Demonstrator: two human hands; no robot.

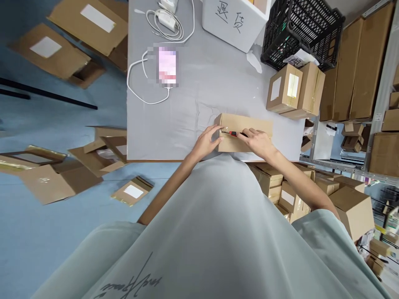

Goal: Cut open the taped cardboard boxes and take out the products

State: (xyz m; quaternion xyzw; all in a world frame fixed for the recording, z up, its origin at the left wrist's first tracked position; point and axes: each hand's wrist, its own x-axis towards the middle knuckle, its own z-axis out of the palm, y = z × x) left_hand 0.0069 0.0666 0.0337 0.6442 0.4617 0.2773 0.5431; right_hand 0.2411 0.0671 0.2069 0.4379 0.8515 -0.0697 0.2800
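A small brown cardboard box (246, 121) lies lengthwise on the grey tabletop, close to the front edge. My left hand (204, 143) grips its left end, thumb and fingers on either side of the corner. In my right hand (258, 143) is a box cutter (232, 133) with a red and black handle, held above the box top. Its blade points left, at the taped end near my left fingertips. Whether the blade has cut in cannot be made out. My right fingers hide the rear of the handle.
A phone (167, 66) with white cables lies at the table's (187, 108) back left. Further back stand a white bin (233, 25) and a black crate (302, 33). Two boxes (285, 89) stand at right. Opened cartons (62, 178) litter the left floor; stacked boxes (286, 191) stand below right.
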